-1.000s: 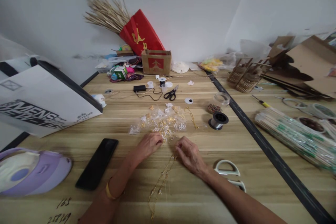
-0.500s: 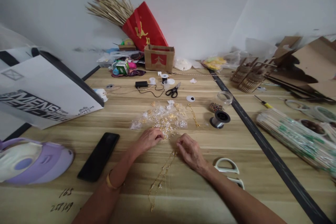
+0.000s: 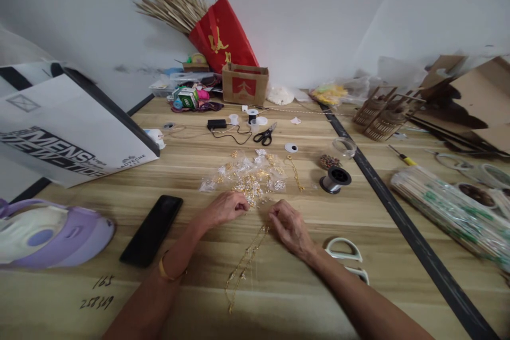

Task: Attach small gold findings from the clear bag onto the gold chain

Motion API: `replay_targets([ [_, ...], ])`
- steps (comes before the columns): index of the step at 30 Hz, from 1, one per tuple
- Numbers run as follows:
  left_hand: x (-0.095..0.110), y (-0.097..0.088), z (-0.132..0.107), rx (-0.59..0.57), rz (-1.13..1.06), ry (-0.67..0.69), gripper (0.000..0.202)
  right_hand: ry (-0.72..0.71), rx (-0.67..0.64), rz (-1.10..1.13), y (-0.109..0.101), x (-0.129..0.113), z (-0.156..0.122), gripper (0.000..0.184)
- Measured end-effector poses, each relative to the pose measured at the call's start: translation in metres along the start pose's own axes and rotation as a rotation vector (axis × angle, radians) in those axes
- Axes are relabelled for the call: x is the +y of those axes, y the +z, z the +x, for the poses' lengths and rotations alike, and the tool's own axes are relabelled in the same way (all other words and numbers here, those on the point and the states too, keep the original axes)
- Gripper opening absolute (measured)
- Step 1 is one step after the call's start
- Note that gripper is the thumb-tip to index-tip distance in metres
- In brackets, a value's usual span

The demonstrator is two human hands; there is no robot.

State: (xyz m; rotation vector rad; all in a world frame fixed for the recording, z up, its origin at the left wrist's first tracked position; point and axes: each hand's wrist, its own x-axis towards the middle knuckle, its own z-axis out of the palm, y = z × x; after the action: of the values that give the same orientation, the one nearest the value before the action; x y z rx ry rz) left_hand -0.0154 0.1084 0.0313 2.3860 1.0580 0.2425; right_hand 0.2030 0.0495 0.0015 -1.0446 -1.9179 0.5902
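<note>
My left hand rests at the near edge of a pile of small gold and clear beads and charms. Its thumb and fingers are pinched together, and whatever is between them is too small to make out. My right hand is closed, thumb against curled fingers, at the upper end of a thin gold chain with small bead charms. That end meets the fingertips; the rest lies in a long loop on the wood between my forearms. Several small clear bags lie under and around the pile.
Pale-handled scissors lie beside my right forearm, and a black phone beside the left. Beyond are a wire spool, a jar of brown beads, a short gold chain and black scissors. Wrapped sticks lie right.
The camera view has shifted slightly. Both hands stay almost in place with their fingers closed, and the gold chain still lies in its loop.
</note>
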Motion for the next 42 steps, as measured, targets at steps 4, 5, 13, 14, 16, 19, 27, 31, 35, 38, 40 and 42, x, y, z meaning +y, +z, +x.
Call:
replay_targets([
  [4,0.001,0.001,0.0,-0.034,0.031,-0.01,0.019,0.0,0.008,0.0,0.0,-0.001,0.0,0.01],
  [5,0.001,0.002,0.0,-0.041,0.048,-0.008,0.019,0.003,0.013,0.005,0.0,-0.001,0.0,0.01],
  [13,0.002,0.004,0.001,-0.065,0.088,0.005,0.017,0.224,0.144,0.2,-0.001,0.002,0.003,0.015],
  [14,0.002,0.004,0.001,-0.068,0.091,0.003,0.017,0.264,0.167,0.241,-0.001,0.003,0.003,0.016],
  [16,0.001,0.005,0.002,-0.074,0.096,-0.008,0.017,0.347,0.213,0.322,-0.002,0.004,0.005,0.019],
  [19,0.0,0.006,0.002,-0.061,0.085,-0.014,0.016,0.424,0.268,0.421,-0.004,0.006,0.008,0.023],
  [27,0.006,0.005,0.003,-0.022,0.096,-0.031,0.014,0.459,0.298,0.466,-0.006,0.006,0.01,0.025],
  [31,0.008,0.008,0.005,0.026,0.112,-0.03,0.013,0.455,0.289,0.476,-0.004,0.006,0.01,0.025],
  [35,0.008,0.011,0.008,0.052,0.147,-0.001,0.014,0.447,0.279,0.476,-0.002,0.006,0.009,0.025],
  [38,0.01,0.011,0.009,0.113,0.114,-0.005,0.014,0.437,0.269,0.45,-0.001,0.006,0.008,0.025],
  [40,0.012,0.012,0.009,0.176,0.02,-0.029,0.013,0.422,0.252,0.426,0.0,0.006,0.007,0.024],
  [42,0.015,0.015,0.006,0.239,-0.149,-0.079,0.01,0.399,0.232,0.395,0.0,0.005,0.007,0.023],
])
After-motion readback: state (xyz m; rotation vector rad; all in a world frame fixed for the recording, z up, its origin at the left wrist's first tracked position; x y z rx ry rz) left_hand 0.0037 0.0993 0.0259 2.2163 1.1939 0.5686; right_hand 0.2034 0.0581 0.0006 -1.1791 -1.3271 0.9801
